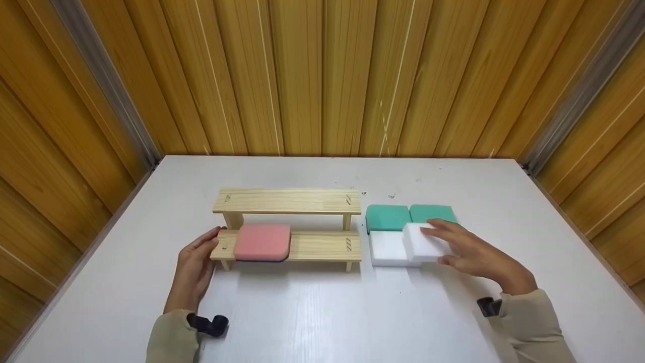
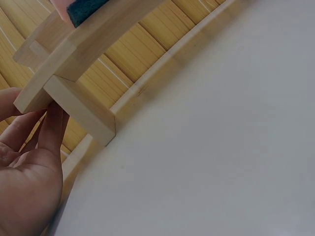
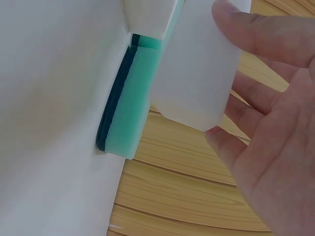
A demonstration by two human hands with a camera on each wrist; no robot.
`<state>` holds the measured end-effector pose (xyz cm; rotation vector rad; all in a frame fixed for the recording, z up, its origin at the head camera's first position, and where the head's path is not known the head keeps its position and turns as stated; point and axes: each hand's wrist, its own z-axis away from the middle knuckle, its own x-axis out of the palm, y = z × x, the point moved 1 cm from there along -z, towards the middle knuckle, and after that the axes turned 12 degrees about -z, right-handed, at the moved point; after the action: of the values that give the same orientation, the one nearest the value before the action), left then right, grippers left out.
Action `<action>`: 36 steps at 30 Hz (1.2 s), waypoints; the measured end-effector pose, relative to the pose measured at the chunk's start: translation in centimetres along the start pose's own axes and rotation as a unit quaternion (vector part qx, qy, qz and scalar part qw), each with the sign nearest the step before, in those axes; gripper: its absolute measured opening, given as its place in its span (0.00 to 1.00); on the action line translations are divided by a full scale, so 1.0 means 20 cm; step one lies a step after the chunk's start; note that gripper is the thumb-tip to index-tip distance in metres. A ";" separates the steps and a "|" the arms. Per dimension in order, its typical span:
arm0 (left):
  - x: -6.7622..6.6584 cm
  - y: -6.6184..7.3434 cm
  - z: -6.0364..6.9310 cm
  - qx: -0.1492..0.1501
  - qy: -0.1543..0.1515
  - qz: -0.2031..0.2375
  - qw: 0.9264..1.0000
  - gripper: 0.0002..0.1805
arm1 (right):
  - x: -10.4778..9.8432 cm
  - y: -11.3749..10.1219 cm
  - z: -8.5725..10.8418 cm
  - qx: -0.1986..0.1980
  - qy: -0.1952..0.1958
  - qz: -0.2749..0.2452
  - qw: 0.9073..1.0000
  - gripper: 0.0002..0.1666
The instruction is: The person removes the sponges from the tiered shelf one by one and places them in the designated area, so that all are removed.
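Two holds. Right hand (image 1: 473, 251) pinches a white block (image 1: 423, 247) between thumb and fingers above the desk (image 1: 302, 322), presumably for light control; a second white block (image 1: 388, 248) lies at 9 o'clock, green sponges (image 1: 389, 217) at 10 and 12. Left hand (image 1: 194, 264) grips the wooden stand (image 1: 287, 200) by its end, probably steadying it; at 2 o'clock, a pink sponge (image 1: 263, 242) rests on the lower tier (image 1: 320, 246).
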<state>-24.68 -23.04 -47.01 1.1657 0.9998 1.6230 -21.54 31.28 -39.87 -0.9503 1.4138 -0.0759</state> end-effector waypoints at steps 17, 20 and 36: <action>0.00 0.00 0.00 0.006 -0.001 0.007 1.000 0.23 | -0.03 0.05 0.04 0.005 0.005 -0.007 1.000 0.37; 0.00 0.00 0.00 0.009 -0.004 0.004 1.000 0.24 | -0.03 0.06 0.04 0.007 0.005 -0.003 1.000 0.36; 0.00 0.00 0.00 0.009 -0.007 -0.021 1.000 0.28 | -0.05 0.12 0.07 0.020 0.010 0.016 1.000 0.35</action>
<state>-24.73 -22.99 -46.91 1.1582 1.0255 1.5734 -21.73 34.03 -40.69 -0.8974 1.4410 -0.0901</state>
